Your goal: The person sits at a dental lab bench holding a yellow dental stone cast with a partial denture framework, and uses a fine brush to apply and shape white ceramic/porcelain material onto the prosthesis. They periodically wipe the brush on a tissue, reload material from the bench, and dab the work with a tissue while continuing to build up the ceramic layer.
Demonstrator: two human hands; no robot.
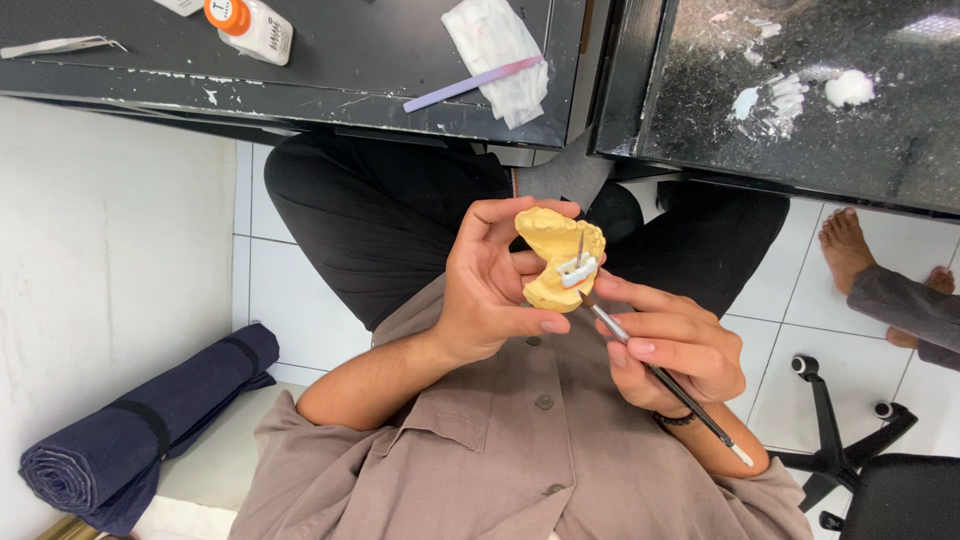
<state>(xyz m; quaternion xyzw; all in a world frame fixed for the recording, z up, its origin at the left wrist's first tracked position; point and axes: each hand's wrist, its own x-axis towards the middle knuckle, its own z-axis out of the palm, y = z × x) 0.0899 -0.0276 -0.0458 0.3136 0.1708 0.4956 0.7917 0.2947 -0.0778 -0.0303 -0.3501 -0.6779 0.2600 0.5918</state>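
My left hand (490, 285) grips a yellow plaster dental cast (553, 250) in front of my chest, thumb under it and fingers curled over the top. A small white piece (577, 270) with a thin metal pin sits on the cast's right side. My right hand (672, 350) holds a thin dark-handled brush (665, 380) like a pen, its tip touching the cast just below the white piece.
A dark worktable (300, 70) above holds a white bottle with an orange cap (250, 25), a crumpled tissue (500, 55), a lilac stick (470, 85) and tweezers (60, 45). Another person's bare feet (850, 250) stand at right near a black chair base (850, 440). A rolled dark mat (140, 430) lies at lower left.
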